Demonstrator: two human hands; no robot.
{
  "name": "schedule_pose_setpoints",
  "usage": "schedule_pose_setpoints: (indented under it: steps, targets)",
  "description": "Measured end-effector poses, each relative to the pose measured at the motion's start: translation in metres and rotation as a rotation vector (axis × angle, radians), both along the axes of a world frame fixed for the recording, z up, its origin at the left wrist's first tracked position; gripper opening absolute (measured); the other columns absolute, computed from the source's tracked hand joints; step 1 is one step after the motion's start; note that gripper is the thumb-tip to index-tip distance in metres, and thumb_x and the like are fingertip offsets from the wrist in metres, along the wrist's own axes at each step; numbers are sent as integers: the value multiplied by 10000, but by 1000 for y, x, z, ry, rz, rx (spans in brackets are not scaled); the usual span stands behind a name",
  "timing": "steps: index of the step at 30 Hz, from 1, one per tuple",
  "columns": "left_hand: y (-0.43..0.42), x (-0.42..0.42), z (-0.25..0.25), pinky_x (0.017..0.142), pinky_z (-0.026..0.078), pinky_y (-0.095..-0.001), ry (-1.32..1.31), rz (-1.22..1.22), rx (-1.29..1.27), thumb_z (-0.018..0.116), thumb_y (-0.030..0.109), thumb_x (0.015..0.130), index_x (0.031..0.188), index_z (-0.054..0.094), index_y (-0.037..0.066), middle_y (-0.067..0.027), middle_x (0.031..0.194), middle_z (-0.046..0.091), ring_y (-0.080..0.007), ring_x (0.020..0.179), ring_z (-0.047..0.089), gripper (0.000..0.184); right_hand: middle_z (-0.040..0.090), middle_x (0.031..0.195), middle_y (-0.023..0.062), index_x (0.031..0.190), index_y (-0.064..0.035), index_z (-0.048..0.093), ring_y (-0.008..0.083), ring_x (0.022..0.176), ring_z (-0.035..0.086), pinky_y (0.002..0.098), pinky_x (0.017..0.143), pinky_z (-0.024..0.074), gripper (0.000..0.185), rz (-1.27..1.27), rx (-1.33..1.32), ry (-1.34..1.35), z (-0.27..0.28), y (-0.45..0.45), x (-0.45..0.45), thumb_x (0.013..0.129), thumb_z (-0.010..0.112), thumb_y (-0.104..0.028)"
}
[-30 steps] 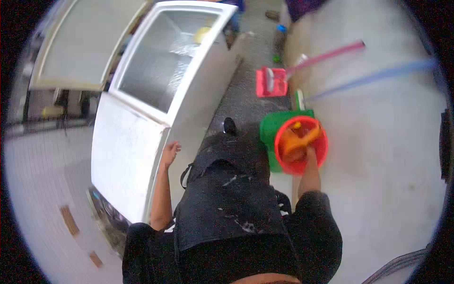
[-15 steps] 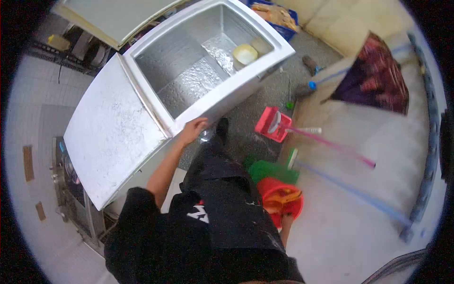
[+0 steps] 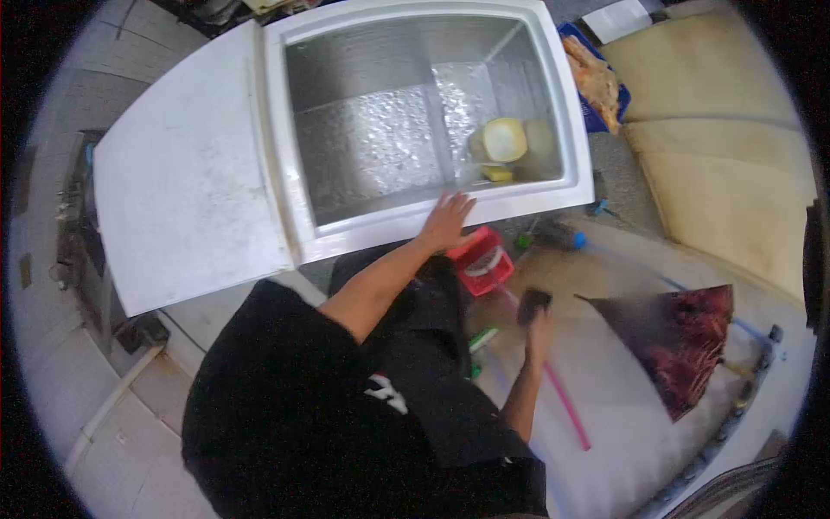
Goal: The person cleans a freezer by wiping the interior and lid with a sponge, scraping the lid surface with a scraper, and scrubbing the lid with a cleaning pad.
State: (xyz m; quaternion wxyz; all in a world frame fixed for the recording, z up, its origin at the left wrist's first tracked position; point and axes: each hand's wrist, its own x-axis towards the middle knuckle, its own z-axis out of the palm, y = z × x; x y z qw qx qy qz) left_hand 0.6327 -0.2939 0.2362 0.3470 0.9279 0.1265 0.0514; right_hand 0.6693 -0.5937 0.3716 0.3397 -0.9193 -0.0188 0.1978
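Note:
My left hand (image 3: 448,223) lies on the front rim of a white chest freezer (image 3: 393,227), fingers stretched out. In my right hand (image 3: 538,333) is a dark, blocky object (image 3: 534,304); blur hides its kind. Inside the freezer, the metal floor looks shiny and wet. A pale yellow bowl (image 3: 504,140) sits at the right end of the interior, with a small yellow item (image 3: 497,174) beside it. The freezer's left side is covered by a white lid panel (image 3: 186,177).
Below the freezer's front is a red dustpan (image 3: 482,264) with a pink handle (image 3: 566,406). A dark red umbrella-like cloth (image 3: 683,346) hangs or lies at right. A blue crate (image 3: 596,119) holding pale brownish pieces stands past the freezer's right end.
My left hand has slid right along the freezer rim. My right hand has come up from the red bucket with the dark object. The view has turned, bringing the freezer lower.

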Motion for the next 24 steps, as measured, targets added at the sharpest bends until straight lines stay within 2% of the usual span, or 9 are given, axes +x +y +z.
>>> schedule_pose_setpoints:
  steps: [2,3,4,7,10,13,14,16,24]
  targets:
    - [-5,6,-13,1103,214,-493,36,35,69,580,527,775,1297,449,26,-221,1304,459,-324,1270,393,736,597,1060,258,1112,88,553,336,984,576,379,875,428,358,132,157,-73,-43,45,90,917,448,-193]
    - [-6,15,-15,1103,214,-493,28,49,54,580,527,775,1297,449,26,-221,1304,459,-324,1270,393,736,602,1006,256,1081,84,554,342,934,577,375,841,427,314,221,-56,-414,-66,78,128,904,448,-152]
    - [-7,20,-15,1090,231,-495,82,104,42,587,530,769,1279,464,20,-213,1261,482,-325,1222,428,732,543,1177,291,1177,48,534,406,1076,542,400,912,418,346,292,-77,-174,-69,111,171,916,464,-168]
    - [7,36,-9,1066,255,-489,206,234,44,585,544,768,1236,496,2,-191,1176,517,-313,1122,487,721,612,931,264,1100,10,571,404,904,590,465,799,442,291,573,45,-400,-134,209,257,851,465,-97]
    - [-1,51,-5,1033,287,-475,275,306,43,587,548,769,1199,519,-12,-175,1117,529,-307,1042,518,710,612,936,256,1137,-21,564,409,897,583,481,794,445,312,785,-182,-294,-204,264,314,852,455,-85]
    - [-2,49,-10,985,339,-467,312,345,55,606,540,758,1157,541,-16,-163,1062,535,-321,1006,521,687,624,903,201,1078,-56,615,400,859,595,483,798,466,293,1058,-475,-255,-336,276,360,830,468,-107]
    - [-1,51,-7,949,374,-463,285,375,84,615,545,746,1137,552,-13,-156,1011,539,-327,986,525,685,629,892,172,1018,-61,636,371,883,603,463,793,475,255,1341,-130,-762,-440,250,397,835,473,-132]
    - [-2,49,-8,951,380,-471,362,387,6,608,567,745,1154,552,-5,-171,1041,540,-343,1001,524,706,625,925,172,1049,-76,641,335,910,597,444,810,468,269,1240,-580,-469,-494,257,386,853,468,-139]
    - [2,54,-13,900,426,-446,354,474,-24,649,571,700,1116,579,26,-150,1000,534,-329,960,547,689,605,1030,168,1152,-57,576,311,973,574,412,869,451,312,1215,-506,26,-561,252,388,877,494,-179]
